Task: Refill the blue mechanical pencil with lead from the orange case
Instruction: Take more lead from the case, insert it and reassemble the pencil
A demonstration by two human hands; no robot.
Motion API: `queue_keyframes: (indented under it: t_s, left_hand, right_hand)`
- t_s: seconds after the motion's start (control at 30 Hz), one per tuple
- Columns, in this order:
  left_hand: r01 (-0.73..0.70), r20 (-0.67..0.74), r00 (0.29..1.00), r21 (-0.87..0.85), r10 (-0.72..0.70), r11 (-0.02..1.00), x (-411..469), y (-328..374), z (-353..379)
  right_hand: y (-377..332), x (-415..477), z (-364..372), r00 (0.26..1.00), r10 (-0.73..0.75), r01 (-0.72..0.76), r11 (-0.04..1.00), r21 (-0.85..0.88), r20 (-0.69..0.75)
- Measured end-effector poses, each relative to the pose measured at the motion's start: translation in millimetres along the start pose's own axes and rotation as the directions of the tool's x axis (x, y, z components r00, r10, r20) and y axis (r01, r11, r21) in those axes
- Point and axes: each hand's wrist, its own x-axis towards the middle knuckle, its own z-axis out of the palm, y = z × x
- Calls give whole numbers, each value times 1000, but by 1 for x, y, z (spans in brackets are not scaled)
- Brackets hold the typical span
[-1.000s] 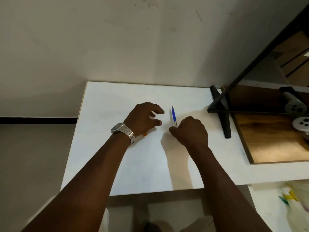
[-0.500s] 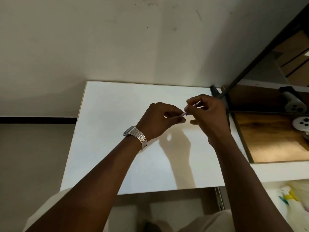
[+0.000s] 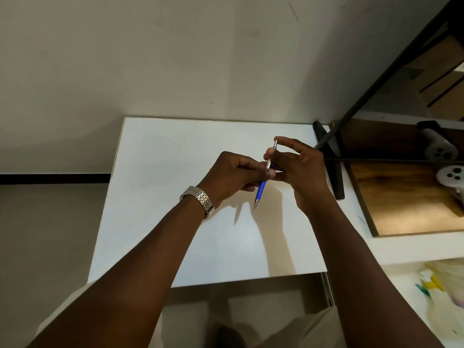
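The blue mechanical pencil hangs above the white table, tip down and silver cap end up. My left hand, with a metal watch on its wrist, pinches the pencil's middle between thumb and fingers. My right hand is just to the right, its fingertips touching the silver upper end near the cap. The orange case is hidden from view, possibly under my hands.
A black metal stand rises from the table's right side. Beyond it lies a wooden board with white reels. The wall runs along the table's far edge. A yellow and green object lies low at the right.
The pencil was lying on the table under my right hand; both hands have lifted it, turned it tip down, and my right fingers moved to its cap end.
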Motion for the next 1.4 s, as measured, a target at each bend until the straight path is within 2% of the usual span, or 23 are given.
queue_keyframes:
  t_s: [0.43,1.4]
  left_hand:
    - [-10,-76,997,-4,10,1000,-3,-3,9]
    - [-7,-79,997,-38,4,999,-3,-3,6]
  right_hand:
    - [6,5,0,1000,24,-23,1000,7,-11]
    - [9,8,0,999,-28,28,1000,-11,30]
